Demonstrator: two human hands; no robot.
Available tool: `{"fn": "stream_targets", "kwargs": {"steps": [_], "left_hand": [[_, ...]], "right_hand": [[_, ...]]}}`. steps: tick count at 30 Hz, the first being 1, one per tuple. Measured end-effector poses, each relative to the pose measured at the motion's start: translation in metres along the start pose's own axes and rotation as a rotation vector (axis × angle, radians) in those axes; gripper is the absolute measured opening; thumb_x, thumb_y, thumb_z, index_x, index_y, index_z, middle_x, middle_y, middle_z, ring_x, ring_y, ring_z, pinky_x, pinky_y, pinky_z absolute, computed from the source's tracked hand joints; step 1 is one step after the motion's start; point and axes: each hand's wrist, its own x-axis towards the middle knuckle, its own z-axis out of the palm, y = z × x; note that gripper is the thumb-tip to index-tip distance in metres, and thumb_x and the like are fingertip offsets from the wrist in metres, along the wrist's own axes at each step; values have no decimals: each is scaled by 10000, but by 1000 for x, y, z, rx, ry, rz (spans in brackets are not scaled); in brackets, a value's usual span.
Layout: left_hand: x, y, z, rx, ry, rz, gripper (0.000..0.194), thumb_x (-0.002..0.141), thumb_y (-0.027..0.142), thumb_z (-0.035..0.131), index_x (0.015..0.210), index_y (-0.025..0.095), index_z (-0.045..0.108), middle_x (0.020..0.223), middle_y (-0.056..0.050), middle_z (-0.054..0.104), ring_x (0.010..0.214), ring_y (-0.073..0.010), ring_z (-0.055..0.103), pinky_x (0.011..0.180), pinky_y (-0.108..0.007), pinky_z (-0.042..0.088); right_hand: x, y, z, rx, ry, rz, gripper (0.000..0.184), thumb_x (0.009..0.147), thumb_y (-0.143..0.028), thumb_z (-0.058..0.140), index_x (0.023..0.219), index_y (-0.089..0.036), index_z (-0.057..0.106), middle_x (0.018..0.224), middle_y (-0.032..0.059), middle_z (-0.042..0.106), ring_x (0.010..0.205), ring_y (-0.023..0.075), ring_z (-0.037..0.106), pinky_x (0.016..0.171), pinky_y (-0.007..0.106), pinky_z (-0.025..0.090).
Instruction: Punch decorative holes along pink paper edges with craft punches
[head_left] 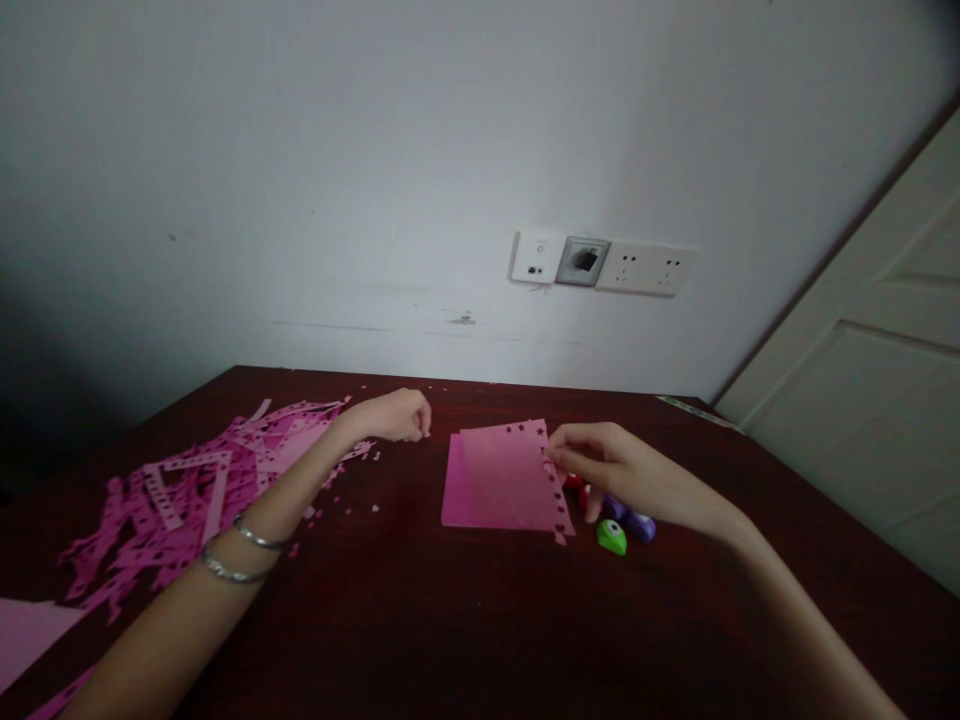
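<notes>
My right hand (611, 460) pinches the right edge of a pink sheet of paper (506, 480), thumb and fingers closed on it. Small star-like and other holes run along that sheet's top and right edges. Beneath it, a darker pink sheet (454, 490) shows at the left side. My left hand (397, 415) is closed above the table, left of the sheets; whether anything is in its fingers is hidden. Close below my right hand lie a green craft punch (612, 538), purple punches (640, 527) and a red one (576, 482), partly covered by the hand.
A heap of punched pink paper strips (217, 475) lies on the dark red table (420, 620) at left, with small scraps (375, 508) around it. More pink paper (34, 635) is at the lower left. Wall sockets (637, 268) are behind; a thin strip (697, 411) lies at the back right.
</notes>
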Motion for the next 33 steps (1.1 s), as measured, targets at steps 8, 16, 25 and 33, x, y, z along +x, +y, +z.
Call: {"fn": "stream_targets", "kwargs": {"steps": [8, 16, 25, 33], "left_hand": [[1, -8, 1, 444, 208, -220, 161, 718, 197, 520, 775, 141, 660, 841, -124, 656, 707, -199, 579, 608, -286, 387], [-12, 73, 33, -412, 57, 314, 325, 795, 427, 506, 734, 135, 636, 586, 1, 568, 485, -66, 468, 486, -194, 361], [-3, 77, 51, -776, -71, 246, 223, 737, 342, 616, 798, 131, 652, 578, 17, 564, 424, -46, 469, 409, -180, 355], [0, 83, 57, -935, -19, 119, 168, 700, 281, 635, 652, 120, 626, 472, 36, 515, 373, -42, 414, 363, -182, 306]], "right_hand": [[9, 6, 8, -69, 44, -19, 253, 864, -351, 444, 780, -147, 566, 726, 27, 600, 450, 64, 552, 394, 160, 452], [17, 8, 14, -24, 105, -19, 209, 843, -300, 458, 793, -146, 591, 713, 32, 601, 554, 98, 551, 425, 182, 481], [17, 9, 16, -187, 157, -128, 211, 853, -274, 442, 772, -165, 603, 724, 17, 588, 574, 97, 514, 483, 197, 420], [19, 8, 17, -161, 182, -126, 238, 851, -305, 453, 817, -162, 640, 752, 24, 637, 568, 100, 546, 520, 214, 449]]}}
